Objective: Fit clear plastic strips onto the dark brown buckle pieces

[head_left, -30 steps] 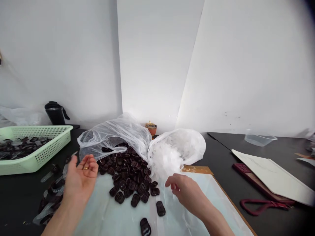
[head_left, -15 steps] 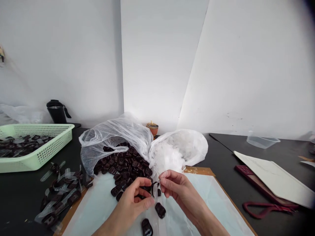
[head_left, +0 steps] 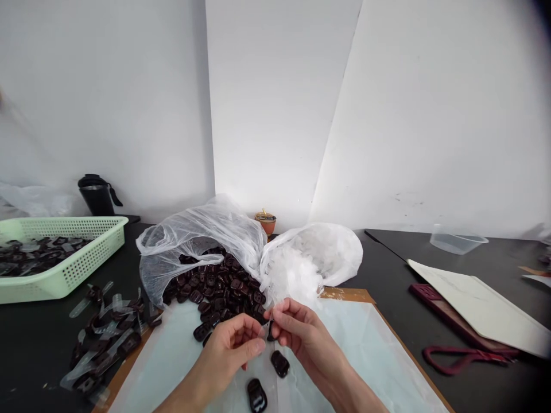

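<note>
My left hand (head_left: 235, 347) is closed in a pinch on one end of a small clear plastic strip (head_left: 266, 330). Fingers of my right hand (head_left: 299, 327) pinch its other end, close to the left fingertips. A dark brown glossy piece (head_left: 270, 332) shows right behind the strip; whether it is attached cannot be made out. Below the hands, two dark glossy oval pieces (head_left: 280, 363) lie apart on the pale blue sheet. Beyond the left hand, a heap of such dark pieces (head_left: 228, 287) spills from a clear plastic bag (head_left: 185, 226).
A white bag (head_left: 344, 252) of clear strips lies open behind my right hand. At left are dark pieces with strips (head_left: 107, 344), a green basket (head_left: 92, 258) and a black tumbler (head_left: 97, 195). Red-handled scissors (head_left: 456, 361) and a notebook (head_left: 469, 304) lie at right.
My left fingers have closed on the clear strip, which hung from the right hand before. Both hands have come closer together, and the view has shifted slightly.
</note>
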`<state>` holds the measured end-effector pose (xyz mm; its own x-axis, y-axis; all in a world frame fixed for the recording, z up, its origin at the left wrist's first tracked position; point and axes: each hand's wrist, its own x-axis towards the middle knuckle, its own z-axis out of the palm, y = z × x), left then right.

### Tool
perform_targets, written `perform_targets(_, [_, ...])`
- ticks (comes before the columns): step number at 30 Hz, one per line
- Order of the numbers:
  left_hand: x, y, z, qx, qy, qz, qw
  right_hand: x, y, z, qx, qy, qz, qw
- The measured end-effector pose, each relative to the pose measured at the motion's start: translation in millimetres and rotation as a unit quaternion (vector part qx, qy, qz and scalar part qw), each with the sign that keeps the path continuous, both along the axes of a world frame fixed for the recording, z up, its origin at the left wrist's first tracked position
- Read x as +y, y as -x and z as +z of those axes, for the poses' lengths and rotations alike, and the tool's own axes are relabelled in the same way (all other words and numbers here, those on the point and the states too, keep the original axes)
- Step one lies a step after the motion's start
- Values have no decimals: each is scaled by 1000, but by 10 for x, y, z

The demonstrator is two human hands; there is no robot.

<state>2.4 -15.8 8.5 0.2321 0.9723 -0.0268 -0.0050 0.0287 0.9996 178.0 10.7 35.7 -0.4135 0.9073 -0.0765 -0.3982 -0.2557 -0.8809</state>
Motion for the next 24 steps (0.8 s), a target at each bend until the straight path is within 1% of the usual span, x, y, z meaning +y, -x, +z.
perform_targets(3, [-22,-5,16,7,-12,-2,1000,-2,44,-29,38,25,13,999])
perform_targets(5, [-42,-15,32,17,-25,8,1000,-14,71,-39,37,30,5,999])
perform_targets(9, [-72,-46,65,36,-40,32,998,-53,99,-21,-19,15,-21,999])
perform_targets(12, [-77,-55,81,45,-44,29,998,-84,107,5,-49,6,-26,998])
perform_targets(14, [-77,-31,96,57,-46,15,997,-100,102,23,-61,-1,-21,998])
perform_targets(17, [-88,58,143,126,-60,-27,990,-104,65,55,-67,-20,-3,998])
perform_targets(20, [-122,158,199,222,-94,-103,965,-84,-1,95,-66,-40,-2,997])
perform_targets(22, [-149,192,216,250,-111,-165,948,-65,-45,116,-68,-45,-11,997])
perform_targets(24, [-168,193,208,257,-120,-210,936,-51,-79,128,-69,-46,-18,996])
